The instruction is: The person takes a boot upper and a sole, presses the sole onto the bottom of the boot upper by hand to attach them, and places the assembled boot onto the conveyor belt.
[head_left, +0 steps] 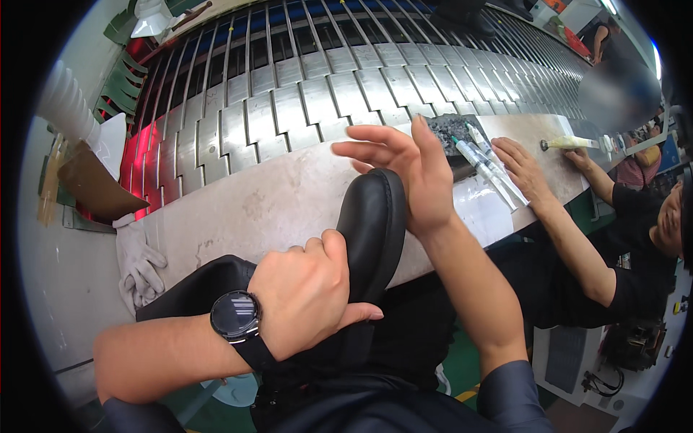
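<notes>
A black boot (358, 238) is tilted in front of me, its rounded toe up and its thick sole edge facing right. My left hand (303, 292), with a dark watch (236, 315) on the wrist, is closed around the upper of the boot, thumb pointing right. Beside the toe and sole is my right hand (419, 177), fingers stretched and apart; it grips nothing, and I cannot tell whether its palm touches the sole. The black shaft (206, 285) extends left behind my left wrist, partly hidden.
Beyond the pale ledge (238, 206) runs a metal slat conveyor (310, 105). Syringes (482, 162) lean on a grey speckled block (455, 130) above white paper (482, 213). At right, a co-worker's hand (523, 169) reaches in. Left are a white glove (137, 260) and ribbed hose (68, 101).
</notes>
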`<state>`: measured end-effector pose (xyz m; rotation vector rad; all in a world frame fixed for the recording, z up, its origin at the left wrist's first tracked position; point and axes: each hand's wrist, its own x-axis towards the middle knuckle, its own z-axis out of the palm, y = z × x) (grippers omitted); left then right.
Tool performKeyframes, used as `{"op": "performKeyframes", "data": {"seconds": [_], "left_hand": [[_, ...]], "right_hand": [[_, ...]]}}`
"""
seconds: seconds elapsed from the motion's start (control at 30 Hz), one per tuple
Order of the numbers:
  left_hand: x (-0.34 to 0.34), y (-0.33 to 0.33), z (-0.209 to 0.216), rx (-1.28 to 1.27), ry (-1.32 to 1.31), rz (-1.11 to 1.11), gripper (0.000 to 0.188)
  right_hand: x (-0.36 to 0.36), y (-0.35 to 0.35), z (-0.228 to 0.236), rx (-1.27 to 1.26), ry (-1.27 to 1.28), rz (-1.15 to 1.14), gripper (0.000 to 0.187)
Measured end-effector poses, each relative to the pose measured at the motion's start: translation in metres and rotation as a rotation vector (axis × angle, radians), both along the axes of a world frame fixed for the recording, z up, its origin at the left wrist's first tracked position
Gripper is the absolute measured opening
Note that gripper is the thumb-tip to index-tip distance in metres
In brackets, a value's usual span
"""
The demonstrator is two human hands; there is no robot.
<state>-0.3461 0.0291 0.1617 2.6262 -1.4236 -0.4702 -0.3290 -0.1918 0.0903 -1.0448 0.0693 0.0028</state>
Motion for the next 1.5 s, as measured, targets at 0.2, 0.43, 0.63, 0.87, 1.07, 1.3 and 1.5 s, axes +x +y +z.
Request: {"op": "performKeyframes", "data": {"seconds": [0.2,0.43,0.63,0.87,1.07,1.3,1.5], "left_hand": [[-0.001,0.001,-0.001,-0.041,-0.003,0.021,0.099],[-0.009,-0.007,0.003,0.079,0.000,0.047,0.105],[0.000,0.005,-0.006,0.017,0.008,0.032,0.104],[-0.004,-0.001,-0.005,0.008,0.026,0.048,0.105],[-0.009,0.010,-0.015,-0.151,-0.009,0.094,0.107],[0.009,0.021,0.009,-0.220,0.016,0.081,0.108],[0.001,0.036,0.037,-0.668,-0.416,0.049,0.119]], "right_hand": [[0.023,-0.009,-0.012,-0.076,-0.059,0.301,0.086],[0.017,0.006,0.021,-0.311,0.018,0.120,0.044],[0.011,0.018,0.014,-0.338,-0.009,-0.003,0.034],[0.001,0.019,0.021,-0.636,-0.055,-0.115,0.030],[-0.007,0.032,0.002,-0.093,-0.013,-0.248,0.049],[-0.020,0.047,0.030,-0.019,-0.057,-0.137,0.056],[-0.028,0.056,0.137,-0.095,-0.711,-0.014,0.057]]}}
